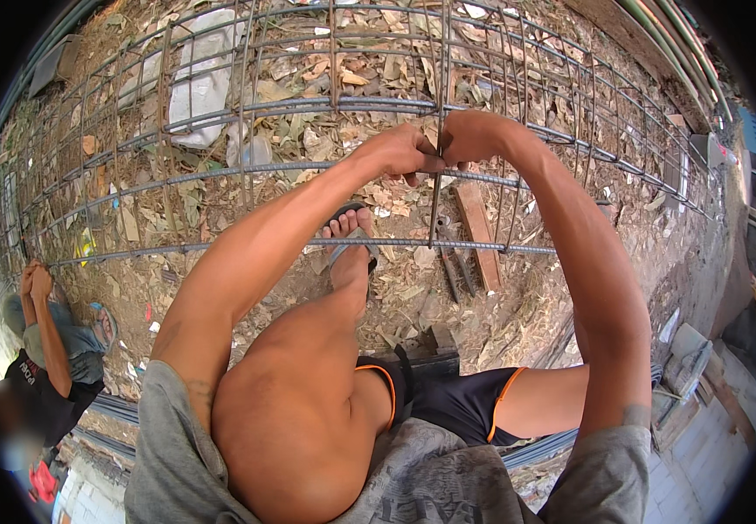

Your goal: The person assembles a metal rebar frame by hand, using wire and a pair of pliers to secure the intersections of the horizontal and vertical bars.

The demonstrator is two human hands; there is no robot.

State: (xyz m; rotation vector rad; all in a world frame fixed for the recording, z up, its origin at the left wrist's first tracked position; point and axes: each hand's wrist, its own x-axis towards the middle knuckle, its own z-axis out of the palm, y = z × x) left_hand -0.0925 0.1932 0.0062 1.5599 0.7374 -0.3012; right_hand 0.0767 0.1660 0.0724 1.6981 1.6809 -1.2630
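A cage of ribbed steel rebar with thin square stirrups stretches from left to right in front of me. My left hand and my right hand meet where an upright stirrup crosses the long bars. Both are closed, with fingertips pinched close together at the crossing. What they pinch is too small and too covered to make out. Below them, long-handled pincers lie on the ground beside a reddish-brown wood block.
Dry leaves and litter cover the soil under the cage. At the far left a co-worker sits with both hands at the cage's end. My sandalled foot rests under the nearest bar. Broken slabs and boards lie at the right.
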